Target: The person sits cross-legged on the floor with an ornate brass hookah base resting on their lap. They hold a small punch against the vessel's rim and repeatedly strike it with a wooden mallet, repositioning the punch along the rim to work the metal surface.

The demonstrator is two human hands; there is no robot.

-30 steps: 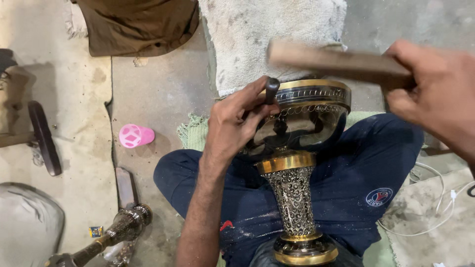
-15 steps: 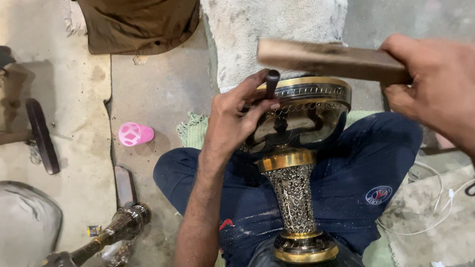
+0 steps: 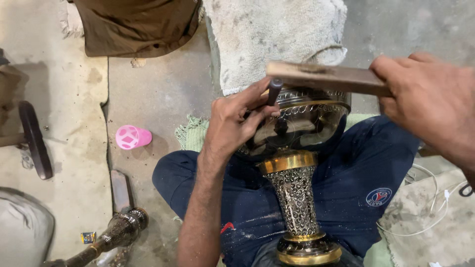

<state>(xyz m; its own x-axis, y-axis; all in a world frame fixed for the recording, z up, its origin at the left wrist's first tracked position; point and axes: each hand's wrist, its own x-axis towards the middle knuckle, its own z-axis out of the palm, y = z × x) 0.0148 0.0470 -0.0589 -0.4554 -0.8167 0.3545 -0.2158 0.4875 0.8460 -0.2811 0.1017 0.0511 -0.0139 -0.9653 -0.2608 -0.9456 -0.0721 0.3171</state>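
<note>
Left hand [image 3: 232, 123] pinches a dark punch [image 3: 273, 92] on the rim of the brass vase [image 3: 297, 163] lying across the lap, right hand [image 3: 430, 104] grips the wooden block [image 3: 326, 77] just above it, chasing looks mid-way, unfinished.

A bare grey concrete floor [image 3: 163, 99] carries everything. A small pink plastic cup [image 3: 132, 137] lies on its side near a fringed pale green mat [image 3: 190, 136]. A shaggy off-white rug [image 3: 277, 39] and a brown cloth [image 3: 138, 24] lie toward the far edge. A dark engraved metal stem [image 3: 116, 235] lies at the near left.
</note>
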